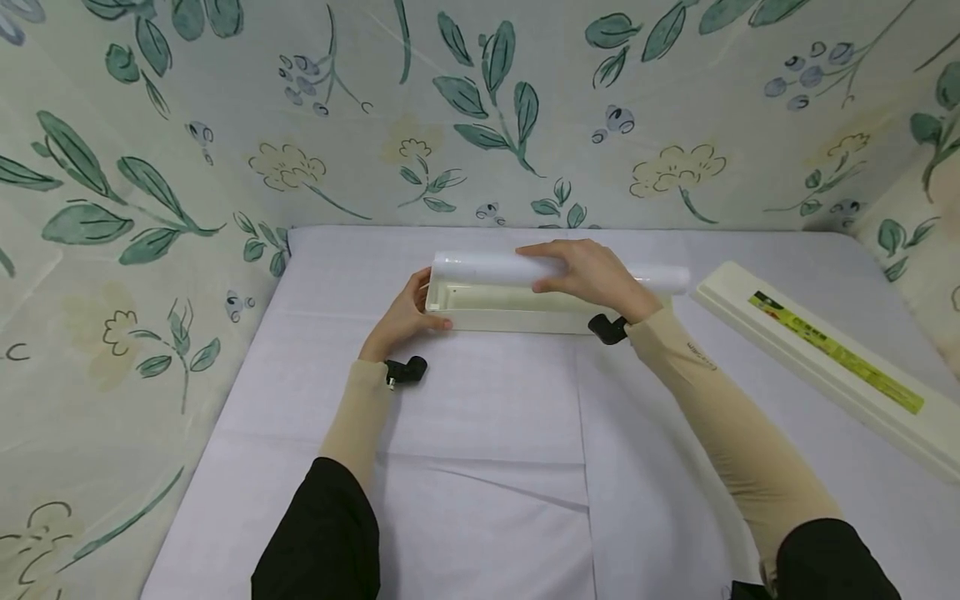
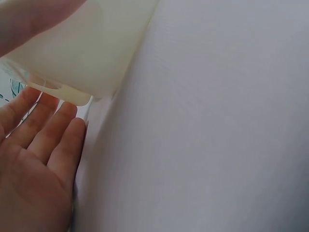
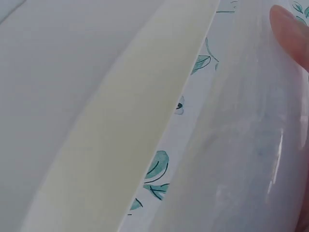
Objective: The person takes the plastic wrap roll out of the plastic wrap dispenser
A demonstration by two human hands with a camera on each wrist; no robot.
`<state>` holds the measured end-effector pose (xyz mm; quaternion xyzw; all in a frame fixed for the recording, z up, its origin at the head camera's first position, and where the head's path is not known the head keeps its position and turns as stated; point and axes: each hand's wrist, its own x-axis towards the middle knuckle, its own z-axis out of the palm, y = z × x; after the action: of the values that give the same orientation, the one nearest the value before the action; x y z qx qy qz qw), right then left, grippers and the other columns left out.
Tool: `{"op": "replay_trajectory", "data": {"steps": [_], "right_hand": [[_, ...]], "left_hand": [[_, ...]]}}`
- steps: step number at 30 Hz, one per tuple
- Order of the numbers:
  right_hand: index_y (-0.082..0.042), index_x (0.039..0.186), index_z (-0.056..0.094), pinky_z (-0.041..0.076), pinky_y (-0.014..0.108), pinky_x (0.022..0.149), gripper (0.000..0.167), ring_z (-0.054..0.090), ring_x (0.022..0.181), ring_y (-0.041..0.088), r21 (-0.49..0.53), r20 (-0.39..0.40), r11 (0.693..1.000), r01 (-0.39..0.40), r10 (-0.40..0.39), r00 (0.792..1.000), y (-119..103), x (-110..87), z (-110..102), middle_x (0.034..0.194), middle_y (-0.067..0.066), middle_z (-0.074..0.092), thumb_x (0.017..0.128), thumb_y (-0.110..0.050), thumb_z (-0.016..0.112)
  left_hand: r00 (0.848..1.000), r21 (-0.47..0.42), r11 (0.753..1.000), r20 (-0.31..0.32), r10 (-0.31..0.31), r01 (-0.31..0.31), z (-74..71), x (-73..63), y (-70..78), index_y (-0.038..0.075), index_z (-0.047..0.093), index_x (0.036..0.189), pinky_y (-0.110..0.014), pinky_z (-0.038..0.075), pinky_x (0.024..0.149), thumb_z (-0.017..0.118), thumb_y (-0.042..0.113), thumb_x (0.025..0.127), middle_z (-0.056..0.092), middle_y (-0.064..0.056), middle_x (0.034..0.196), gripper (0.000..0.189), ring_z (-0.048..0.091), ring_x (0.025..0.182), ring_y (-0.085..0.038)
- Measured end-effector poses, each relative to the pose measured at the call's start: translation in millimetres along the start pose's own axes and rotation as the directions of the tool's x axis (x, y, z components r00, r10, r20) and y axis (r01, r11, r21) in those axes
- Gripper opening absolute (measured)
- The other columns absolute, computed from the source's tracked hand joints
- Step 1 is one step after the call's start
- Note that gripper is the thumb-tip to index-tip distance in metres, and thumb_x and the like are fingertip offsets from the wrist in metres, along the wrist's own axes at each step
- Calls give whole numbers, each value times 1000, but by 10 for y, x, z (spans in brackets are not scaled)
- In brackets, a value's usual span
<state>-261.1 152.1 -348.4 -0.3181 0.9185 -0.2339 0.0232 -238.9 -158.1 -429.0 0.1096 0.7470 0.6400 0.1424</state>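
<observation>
A long cream plastic box [image 1: 517, 321] lies lengthwise at the far side of the table, its top uncovered. My left hand [image 1: 408, 315] grips its left end, thumb on the near side and fingers around the end wall; in the left wrist view the fingers [image 2: 50, 126] reach the bottom corner. Over the box's back edge is a glossy white roll of plastic wrap [image 1: 480, 267], parallel to it. My right hand [image 1: 592, 273] holds the roll from above, right of its middle. In the right wrist view, a gap shows between box wall [image 3: 120, 106] and roll [image 3: 231, 145].
A long cream lid [image 1: 817, 358] with a yellow-green label [image 1: 840, 354] lies slanted on the right of the table. White cloth [image 1: 480, 517] with creases covers the tabletop. A leaf-patterned curtain [image 1: 360, 133] hangs behind and along the left side.
</observation>
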Motion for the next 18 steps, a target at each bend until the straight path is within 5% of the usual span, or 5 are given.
{"op": "replay_trajectory", "data": {"steps": [18], "right_hand": [[-27, 137, 55, 35, 54, 99, 58, 43, 129, 31, -3, -7, 989, -150, 150, 989, 181, -443, -304, 139, 6, 51, 84, -39, 73]], "left_hand": [[1000, -28, 1000, 1, -15, 15, -13, 34, -76, 5, 13, 151, -47, 31, 107, 76, -11, 72, 21, -15, 154, 103, 31, 135, -34]]}}
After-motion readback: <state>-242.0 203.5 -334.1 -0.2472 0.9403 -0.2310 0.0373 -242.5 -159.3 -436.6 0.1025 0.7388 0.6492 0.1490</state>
